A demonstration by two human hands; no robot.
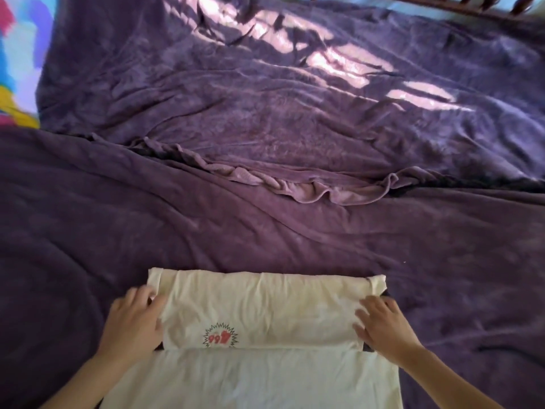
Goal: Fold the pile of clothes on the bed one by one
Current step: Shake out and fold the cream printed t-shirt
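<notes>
We press the soft, limp shirt [259, 305] at its side edges, left hand [132, 317] and right hand [383, 323] fingers flat.

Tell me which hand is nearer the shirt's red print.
The left hand; the red print sits toward its side of the white shirt, far from the right hand.

White shirt [265, 379] runs off the bottom edge; colourful patch [17, 54] at left blurred.
</notes>
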